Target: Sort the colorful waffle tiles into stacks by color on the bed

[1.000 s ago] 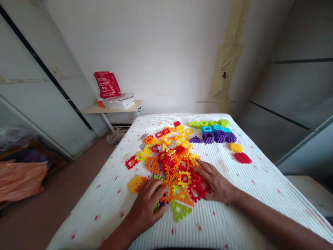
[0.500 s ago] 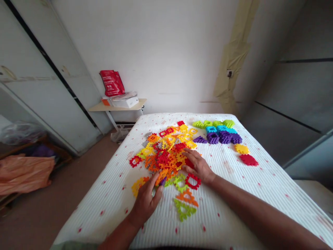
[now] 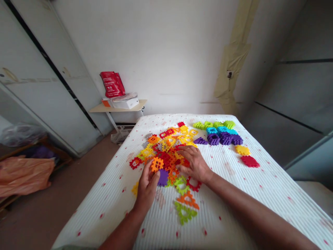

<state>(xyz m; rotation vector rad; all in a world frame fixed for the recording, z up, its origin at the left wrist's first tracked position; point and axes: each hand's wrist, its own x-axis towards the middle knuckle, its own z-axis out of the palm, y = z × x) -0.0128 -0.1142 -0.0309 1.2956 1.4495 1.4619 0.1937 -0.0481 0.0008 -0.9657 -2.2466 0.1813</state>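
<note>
Left hand [image 3: 147, 187] cupped over the front edge of the pile, fingers curled in, orange square waffle block [image 3: 157, 164] at the fingertips, purple waffle block [image 3: 163, 177] just beside the thumb, cannot tell if either is actually gripped. Right hand [image 3: 194, 163] palm down on the pile, fingers open and spread, nothing gripped. Both hands on the loose pile of plastic waffle blocks [image 3: 166, 152], mostly red, orange and yellow, lying flat and overlapping on a white ribbed mattress [image 3: 221, 205] with red specks. Just in front of the pile, lime triangular block [image 3: 184, 212], orange triangular block [image 3: 187, 200], red ring block [image 3: 194, 184]. Beyond, to the right, lime, blue and purple blocks [image 3: 225, 139] in neat rows, then separate yellow block [image 3: 242, 150] and red block [image 3: 249, 161]. Far off, side table [image 3: 117, 109] against the wall with white box [image 3: 125, 103] and red bag [image 3: 111, 84]
</note>
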